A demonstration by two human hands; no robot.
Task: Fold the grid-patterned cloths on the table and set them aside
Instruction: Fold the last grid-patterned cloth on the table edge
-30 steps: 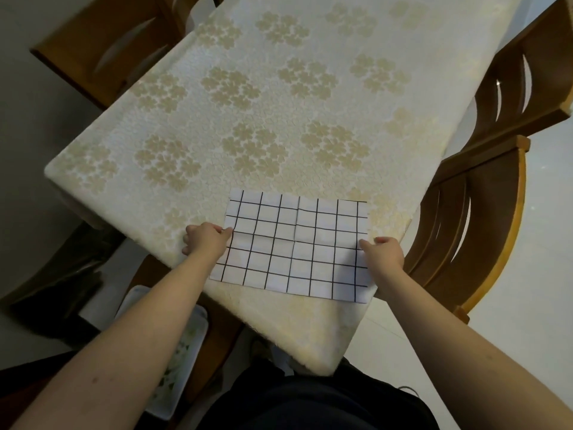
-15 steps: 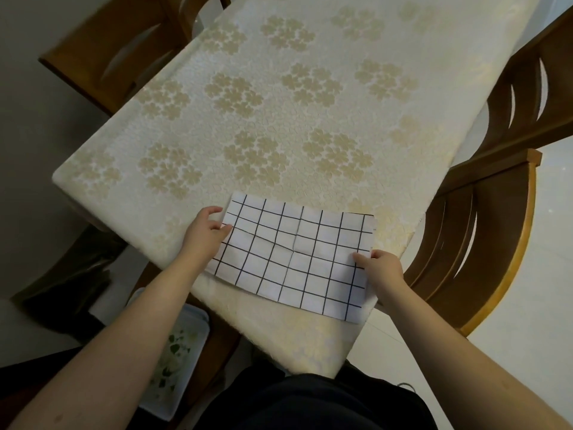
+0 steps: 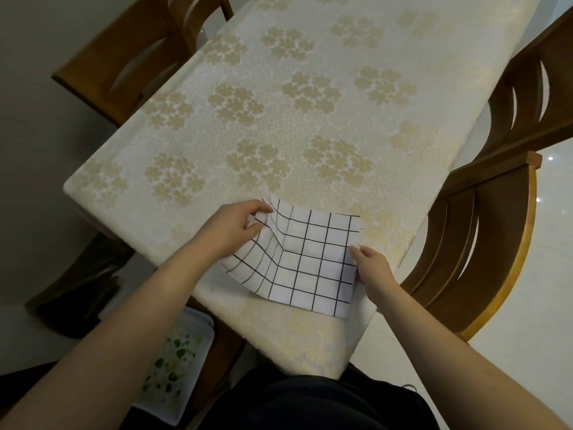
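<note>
Both hands pinch grid cloth (image 3: 313,259), left edge lifted

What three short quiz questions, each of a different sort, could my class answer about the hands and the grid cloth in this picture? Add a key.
1. True or false: the grid-patterned cloth lies wholly flat on the table.
2. Which hand lifts the cloth's edge? A) left hand B) right hand C) neither
3. Fill in: the wooden chairs stand ___ the table.

Key
1. False: its left side is raised and curved.
2. A; the left hand pinches the edge, while the right hand holds the right edge low.
3. Beside.
</note>
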